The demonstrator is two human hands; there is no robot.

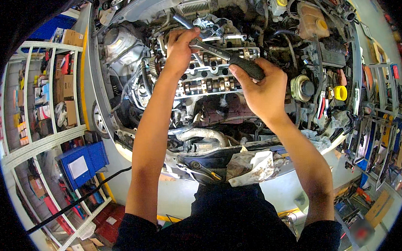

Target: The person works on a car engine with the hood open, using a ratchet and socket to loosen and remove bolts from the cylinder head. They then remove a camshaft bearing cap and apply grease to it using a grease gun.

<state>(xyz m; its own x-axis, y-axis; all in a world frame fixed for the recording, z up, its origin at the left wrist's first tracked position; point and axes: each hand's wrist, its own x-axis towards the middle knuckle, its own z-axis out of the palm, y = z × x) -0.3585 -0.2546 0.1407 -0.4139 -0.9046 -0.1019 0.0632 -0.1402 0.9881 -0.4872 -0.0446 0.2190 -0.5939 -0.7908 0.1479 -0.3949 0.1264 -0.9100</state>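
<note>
My right hand [267, 89] is wrapped round the dark grip of a torque wrench [215, 51] that lies slantwise above an opened car engine [208, 87]. My left hand [179, 48] is closed round the wrench's head end, up and to the left. Just past its fingers a shiny metal tube [183, 21] points away; whether it joins the wrench is hidden. Beneath the wrench, the engine's exposed camshafts [212, 85] run from left to right in the cylinder head. A thin bright rod stands below the left fingers, its lower end unclear.
Hoses and a coolant tank [313, 22] with a yellow cap fill the bay's far right. A yellow ring-shaped cap [340, 93] is nearer. Dirty crumpled paper [252, 167] lies on the front edge. Shelving [44, 132] stands left; a tool rack [378, 126] stands right.
</note>
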